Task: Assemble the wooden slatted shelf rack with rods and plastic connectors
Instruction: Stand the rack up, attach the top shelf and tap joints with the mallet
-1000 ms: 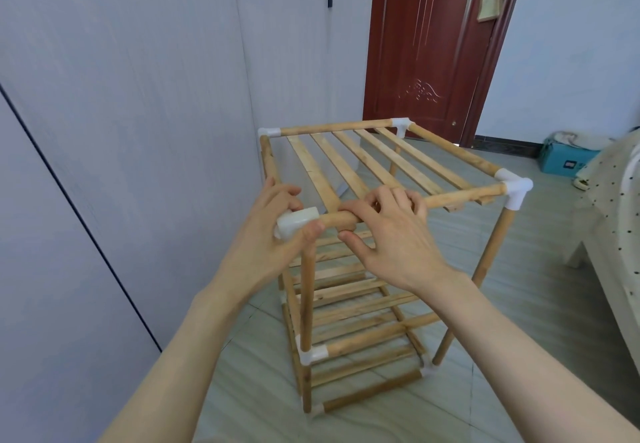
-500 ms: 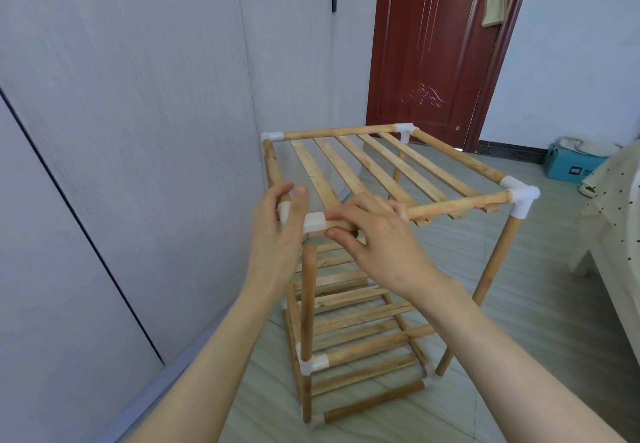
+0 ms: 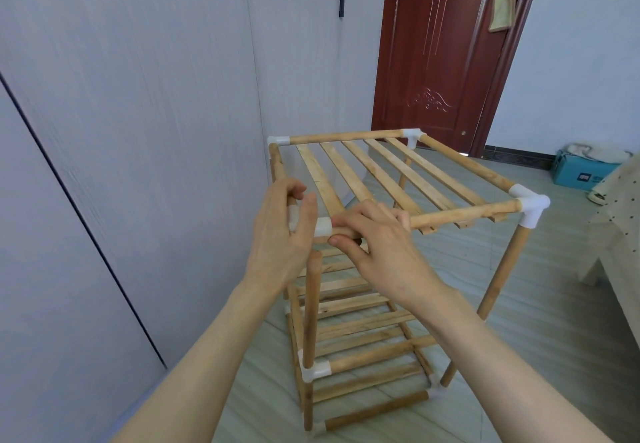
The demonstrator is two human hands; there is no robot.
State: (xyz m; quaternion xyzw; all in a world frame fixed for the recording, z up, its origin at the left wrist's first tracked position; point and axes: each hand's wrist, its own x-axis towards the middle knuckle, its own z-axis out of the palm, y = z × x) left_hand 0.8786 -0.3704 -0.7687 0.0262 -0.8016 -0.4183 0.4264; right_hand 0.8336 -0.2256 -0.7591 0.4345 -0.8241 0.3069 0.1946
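Three slatted tiers on wooden rack (image 3: pixel 398 179); white connector (image 3: pixel 530 209) corners.

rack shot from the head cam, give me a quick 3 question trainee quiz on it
1. True or false: the near-left upright is already seated in the white connector above it.
2. Multiple choice: what does the right hand grip? A) a slat B) the front rod C) the door handle
3. Fill in: the left hand is at the near-left ______ of the top shelf.

Key:
1. False; the upright's top shows free just below the connector.
2. B
3. corner
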